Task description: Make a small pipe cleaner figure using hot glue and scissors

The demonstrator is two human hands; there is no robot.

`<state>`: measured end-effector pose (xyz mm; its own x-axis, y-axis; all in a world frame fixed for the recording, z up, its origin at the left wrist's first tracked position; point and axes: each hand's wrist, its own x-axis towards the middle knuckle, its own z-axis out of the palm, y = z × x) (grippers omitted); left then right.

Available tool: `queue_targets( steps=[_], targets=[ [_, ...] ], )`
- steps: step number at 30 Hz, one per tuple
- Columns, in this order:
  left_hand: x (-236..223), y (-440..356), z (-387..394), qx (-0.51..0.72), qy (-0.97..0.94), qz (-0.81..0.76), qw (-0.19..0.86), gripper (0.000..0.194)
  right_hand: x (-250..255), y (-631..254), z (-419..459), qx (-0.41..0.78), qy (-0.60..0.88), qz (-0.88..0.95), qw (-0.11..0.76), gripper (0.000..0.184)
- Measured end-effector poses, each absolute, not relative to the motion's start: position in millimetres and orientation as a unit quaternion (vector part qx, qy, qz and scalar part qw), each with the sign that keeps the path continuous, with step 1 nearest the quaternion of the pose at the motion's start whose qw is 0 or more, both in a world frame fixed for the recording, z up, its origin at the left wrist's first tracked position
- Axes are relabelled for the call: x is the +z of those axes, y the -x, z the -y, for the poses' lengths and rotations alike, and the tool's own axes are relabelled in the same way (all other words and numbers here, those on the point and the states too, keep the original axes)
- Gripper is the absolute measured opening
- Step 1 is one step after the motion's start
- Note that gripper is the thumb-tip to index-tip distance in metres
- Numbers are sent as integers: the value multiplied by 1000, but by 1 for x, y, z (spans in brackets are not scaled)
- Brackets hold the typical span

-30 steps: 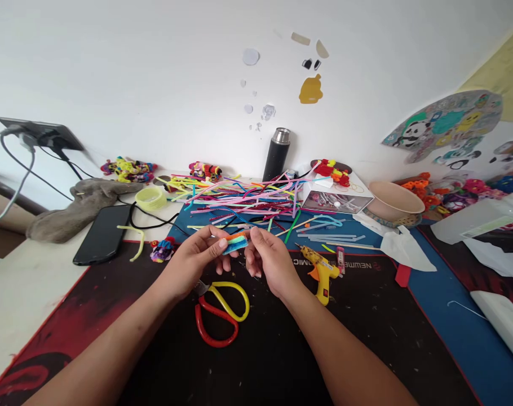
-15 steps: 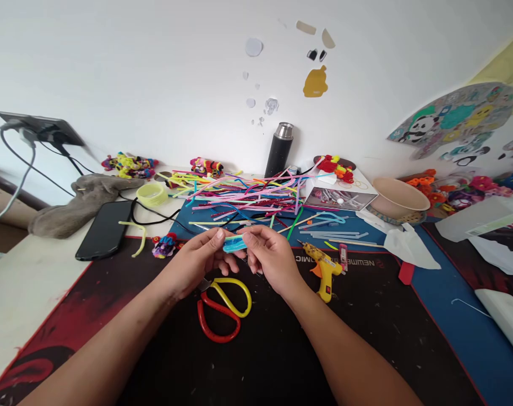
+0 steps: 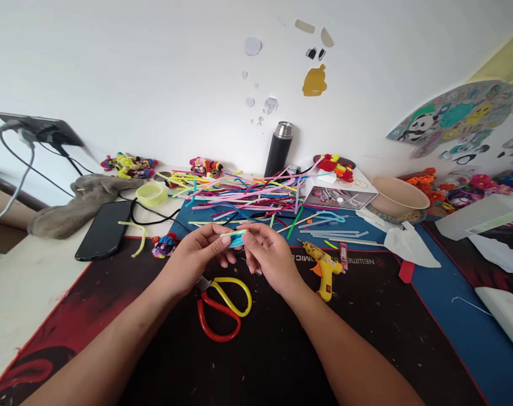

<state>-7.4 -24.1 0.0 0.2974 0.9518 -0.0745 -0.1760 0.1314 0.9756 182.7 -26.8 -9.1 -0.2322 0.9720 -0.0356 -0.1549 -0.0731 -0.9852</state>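
Note:
Between both hands, above the black mat, is a small bundle of blue pipe cleaner (image 3: 236, 239) with a pale yellow-green edge on top. My left hand (image 3: 206, 248) pinches its left end between thumb and fingers. The right end sits in the pinch of my right hand (image 3: 267, 254). Fingertips cover part of the bundle. Just below my left hand lie scissors (image 3: 225, 310) with one red and one yellow handle, their blades mostly hidden. A yellow glue gun (image 3: 324, 268) rests on the mat to the right of my right hand.
Loose coloured pipe cleaners (image 3: 248, 194) are piled behind my hands. A phone (image 3: 104, 230) and a yellow tape roll (image 3: 151, 194) lie left. At the back stand a black thermos (image 3: 279, 151), a white box (image 3: 341, 194) and a beige bowl (image 3: 400, 197). Glue sticks (image 3: 335, 233) lie right.
My left thumb and fingers have shifted along the blue bundle toward the right, covering more of it. The bundle is slightly tilted and raised. Scissors and glue gun have stayed put.

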Motion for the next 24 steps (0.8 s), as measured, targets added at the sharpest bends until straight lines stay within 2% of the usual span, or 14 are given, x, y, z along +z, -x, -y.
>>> queue_targets(
  steps=[4, 9, 15, 24],
  targets=[
    [-4, 8, 24, 412, -487, -387, 666, 44, -10, -181, 30, 554, 433, 529, 475, 33],
    [-12, 10, 25, 400, -477, -383, 683, 40, -13, -181, 35, 498, 441, 576, 475, 25],
    [-8, 10, 25, 408, -469, -368, 691, 37, -13, -182, 35, 486, 437, 587, 479, 28],
    [-2, 7, 26, 430, -452, -355, 696, 45, -7, -181, 35, 519, 411, 571, 485, 33]
  ],
)
